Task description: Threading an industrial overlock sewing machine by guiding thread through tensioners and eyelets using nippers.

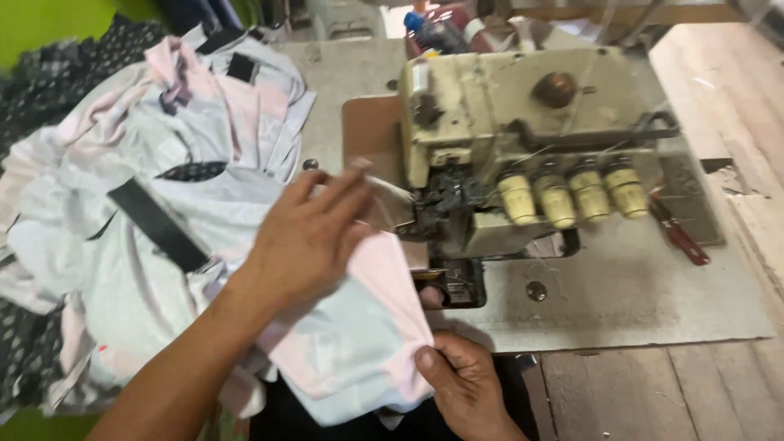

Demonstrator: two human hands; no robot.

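The left hand (306, 237) lies flat and open on the pink and pale blue cloth (359, 327), pressing it down just left of the old cream sewing machine (523, 147). The right hand (465, 380) pinches the cloth's near edge between thumb and fingers, in front of the machine. The cloth's front end seems to reach the dark needle part (445, 204), but that spot is blurry.

The fingertips sit very near the needle part and could get hurt if they slide closer. The soft, thin cloth could bunch up and sew crooked. Left of the machine, the floppy pile of clothes (147, 163) could drag the cloth sideways.
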